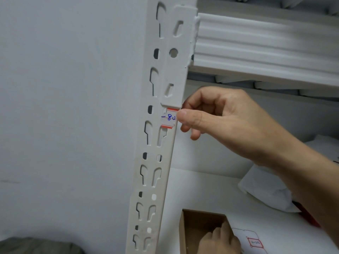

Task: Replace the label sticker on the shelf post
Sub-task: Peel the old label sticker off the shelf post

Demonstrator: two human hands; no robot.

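Note:
A white slotted shelf post [156,162] runs up the middle of the view. A small label sticker [169,118] with red stripes at top and bottom and blue handwriting is on the post, just below the beam bracket. My right hand [220,121] reaches in from the right. Its thumb tip lies on the sticker's right edge and its fingers curl behind the post's edge, pinching there. My left hand [220,241] is low at the bottom edge, its fingers lying over a brown cardboard box [200,220], next to a white sheet carrying a red-bordered label [255,242].
A white ribbed shelf beam [266,48] joins the post at upper right. The white shelf surface [207,189] below holds the box and a white plastic bag [264,189]. A plain grey wall [64,107] fills the left side.

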